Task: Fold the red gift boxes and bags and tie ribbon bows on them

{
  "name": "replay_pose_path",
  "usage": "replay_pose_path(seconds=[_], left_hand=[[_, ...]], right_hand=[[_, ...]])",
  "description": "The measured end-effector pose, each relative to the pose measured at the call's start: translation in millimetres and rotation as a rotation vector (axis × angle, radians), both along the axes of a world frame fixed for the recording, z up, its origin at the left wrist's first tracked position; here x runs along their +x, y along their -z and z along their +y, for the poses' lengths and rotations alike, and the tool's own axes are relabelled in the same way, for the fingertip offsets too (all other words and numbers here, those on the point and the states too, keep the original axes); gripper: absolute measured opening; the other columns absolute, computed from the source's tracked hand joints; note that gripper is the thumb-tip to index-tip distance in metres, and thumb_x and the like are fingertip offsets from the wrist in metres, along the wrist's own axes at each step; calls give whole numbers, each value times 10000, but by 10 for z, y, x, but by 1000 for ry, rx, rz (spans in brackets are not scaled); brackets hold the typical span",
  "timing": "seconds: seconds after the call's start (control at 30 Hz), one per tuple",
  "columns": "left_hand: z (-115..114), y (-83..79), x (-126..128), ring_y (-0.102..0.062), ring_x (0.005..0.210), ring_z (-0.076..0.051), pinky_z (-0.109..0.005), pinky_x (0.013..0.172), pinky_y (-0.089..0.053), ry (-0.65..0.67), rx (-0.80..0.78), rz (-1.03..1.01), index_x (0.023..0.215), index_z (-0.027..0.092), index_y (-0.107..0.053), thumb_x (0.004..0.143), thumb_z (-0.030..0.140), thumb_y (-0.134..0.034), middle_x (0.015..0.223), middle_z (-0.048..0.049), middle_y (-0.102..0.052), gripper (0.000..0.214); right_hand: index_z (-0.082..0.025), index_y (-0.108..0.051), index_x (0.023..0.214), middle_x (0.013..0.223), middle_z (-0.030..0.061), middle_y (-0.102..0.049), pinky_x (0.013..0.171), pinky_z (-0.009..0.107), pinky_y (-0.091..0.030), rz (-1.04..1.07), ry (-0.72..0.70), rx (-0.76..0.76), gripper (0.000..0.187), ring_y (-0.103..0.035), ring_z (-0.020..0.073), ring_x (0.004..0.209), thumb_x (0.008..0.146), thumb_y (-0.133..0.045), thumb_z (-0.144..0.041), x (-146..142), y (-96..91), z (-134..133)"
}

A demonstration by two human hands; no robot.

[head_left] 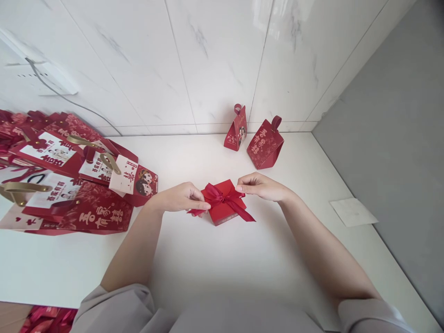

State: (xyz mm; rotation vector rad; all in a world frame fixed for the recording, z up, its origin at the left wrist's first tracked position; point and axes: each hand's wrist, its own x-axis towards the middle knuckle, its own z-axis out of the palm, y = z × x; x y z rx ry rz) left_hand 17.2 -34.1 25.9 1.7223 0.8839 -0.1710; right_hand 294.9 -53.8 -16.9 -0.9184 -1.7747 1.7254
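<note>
A small red gift box point(223, 213) rests on the white table in front of me. Across its top lies a dark red ribbon point(243, 212) tied in a bow, one tail trailing over the near right edge. On the left side, my left hand point(183, 198) pinches a loop or tail of the ribbon between thumb and fingers. My right hand point(262, 186) is closed at the upper right of the bow, its thumb and fingertips pinching the ribbon there. The part between the right fingertips is mostly hidden.
Many red gift boxes point(100, 208) with printed characters and handles are piled at the left. Two upright red boxes point(265, 144) stand near the tiled wall. A white paper point(353, 212) lies by the right table edge. A grey cable point(74, 99) hangs from a wall socket.
</note>
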Motion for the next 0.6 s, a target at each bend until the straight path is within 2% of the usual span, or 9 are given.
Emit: replay_pose_path(seconds=[0.13,0.27,0.4,0.53,0.6], left_hand=[[5,19,-4,-486,575,-101,-231,522,-361,35,-4,-9,690,149,-684,791,467,-623,648,-29,-607,339],[-3,5,5,-461,561,-95,-231,516,-341,62,14,-22,669,150,-657,793,469,-622,630,-15,-582,344],[-11,-4,17,-472,563,-99,-233,511,-336,62,28,-15,659,148,-651,792,474,-615,621,-19,-585,355],[-16,-2,8,-492,576,-103,-234,517,-342,79,22,-1,656,148,-637,781,474,-628,644,-21,-603,349],[-14,0,-1,-504,593,-106,-234,528,-351,89,23,2,653,149,-629,778,465,-633,661,-21,-609,340]], right_hand=[[-153,-568,675,639,-29,-430,588,258,-292,68,-4,-1,333,-369,104,614,864,-610,-424,-3,17,1],[-164,-633,734,768,2,-496,677,275,-371,234,41,75,224,-463,126,706,842,-654,-359,-30,43,-2],[-170,-649,800,855,14,-504,729,286,-394,284,28,69,161,-498,131,757,850,-650,-323,-65,86,10],[-155,-585,725,674,-22,-459,629,256,-342,265,17,36,252,-423,104,639,877,-612,-354,-31,116,30],[-152,-565,711,567,-52,-397,542,240,-278,199,-44,-12,283,-342,83,538,877,-609,-376,11,124,36]])
